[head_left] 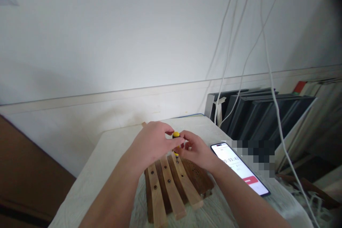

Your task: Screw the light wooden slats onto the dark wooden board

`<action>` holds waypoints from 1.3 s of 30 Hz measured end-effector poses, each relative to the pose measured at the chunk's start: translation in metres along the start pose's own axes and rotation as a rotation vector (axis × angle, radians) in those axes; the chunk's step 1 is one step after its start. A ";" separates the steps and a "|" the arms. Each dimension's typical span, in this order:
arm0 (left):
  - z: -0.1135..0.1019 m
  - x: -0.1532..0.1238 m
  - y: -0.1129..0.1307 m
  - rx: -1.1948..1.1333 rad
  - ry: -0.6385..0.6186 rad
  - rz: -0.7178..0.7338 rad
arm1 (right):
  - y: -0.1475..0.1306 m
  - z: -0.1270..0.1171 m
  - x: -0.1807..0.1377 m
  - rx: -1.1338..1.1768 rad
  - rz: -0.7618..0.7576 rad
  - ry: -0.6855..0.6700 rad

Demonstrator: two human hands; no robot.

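Observation:
A short yellow-and-black screwdriver (176,134) stands upright, its tip down at a screw (177,161) in the right wooden slat (189,185). My left hand (156,140) has its thumb and fingers closed around the handle from the left. From the other side, the fingers of my right hand (196,151) also grip the screwdriver, lower down. Two more light slats, a middle one (172,194) and a left one (157,201), lie side by side with dark screws or holes in them. Beneath all three is a darker brown wooden board (200,176). My left hand hides the slats' far ends.
A phone (242,167) showing a running timer lies right of my right forearm on the white-covered table (112,146). White cables (267,50) hang down the wall at right. Dark panels (256,110) lean beyond the table, and a brown surface (29,171) is at left.

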State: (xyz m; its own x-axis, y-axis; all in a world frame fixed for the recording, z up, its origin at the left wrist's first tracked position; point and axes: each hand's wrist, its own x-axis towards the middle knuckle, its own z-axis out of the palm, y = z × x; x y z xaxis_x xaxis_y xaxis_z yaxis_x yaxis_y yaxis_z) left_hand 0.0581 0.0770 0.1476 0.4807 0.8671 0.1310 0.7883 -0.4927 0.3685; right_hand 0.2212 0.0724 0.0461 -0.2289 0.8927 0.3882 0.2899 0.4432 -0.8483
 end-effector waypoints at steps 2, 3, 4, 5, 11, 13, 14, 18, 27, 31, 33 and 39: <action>0.000 0.001 0.002 0.011 -0.005 -0.010 | -0.001 0.000 0.000 -0.011 0.001 0.017; 0.000 0.001 0.003 0.018 -0.012 -0.007 | -0.001 0.000 0.001 -0.019 0.000 0.022; -0.001 0.001 0.005 0.024 -0.023 0.002 | -0.002 0.000 0.001 -0.025 -0.004 0.022; -0.001 0.001 0.006 0.027 -0.037 0.013 | -0.002 -0.001 0.001 -0.025 -0.012 0.015; -0.003 0.002 0.009 0.013 -0.070 -0.004 | -0.003 -0.002 0.002 -0.061 -0.054 -0.025; -0.003 0.004 0.008 0.001 -0.047 -0.026 | -0.003 -0.002 0.002 -0.100 -0.027 0.029; -0.003 0.004 0.008 -0.001 -0.037 -0.030 | -0.002 -0.002 0.002 -0.111 -0.022 0.047; -0.004 0.004 0.006 0.028 -0.020 -0.044 | -0.002 -0.002 0.001 -0.115 -0.067 0.039; -0.007 0.004 0.004 0.088 0.010 -0.051 | -0.002 0.000 0.003 -0.083 -0.034 0.035; -0.006 0.004 0.005 0.077 -0.027 -0.019 | -0.003 0.000 0.002 -0.056 -0.042 0.015; -0.005 0.003 0.005 0.062 -0.036 -0.013 | -0.003 0.001 0.002 -0.035 -0.031 0.008; -0.003 0.002 0.005 0.082 -0.078 0.000 | -0.002 0.001 0.002 -0.042 0.002 0.039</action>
State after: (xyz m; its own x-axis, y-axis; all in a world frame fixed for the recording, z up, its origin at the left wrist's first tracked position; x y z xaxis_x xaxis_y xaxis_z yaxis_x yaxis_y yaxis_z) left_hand 0.0621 0.0765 0.1526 0.5062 0.8605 0.0579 0.8157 -0.4995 0.2919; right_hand 0.2190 0.0737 0.0480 -0.1926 0.8958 0.4007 0.3294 0.4436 -0.8335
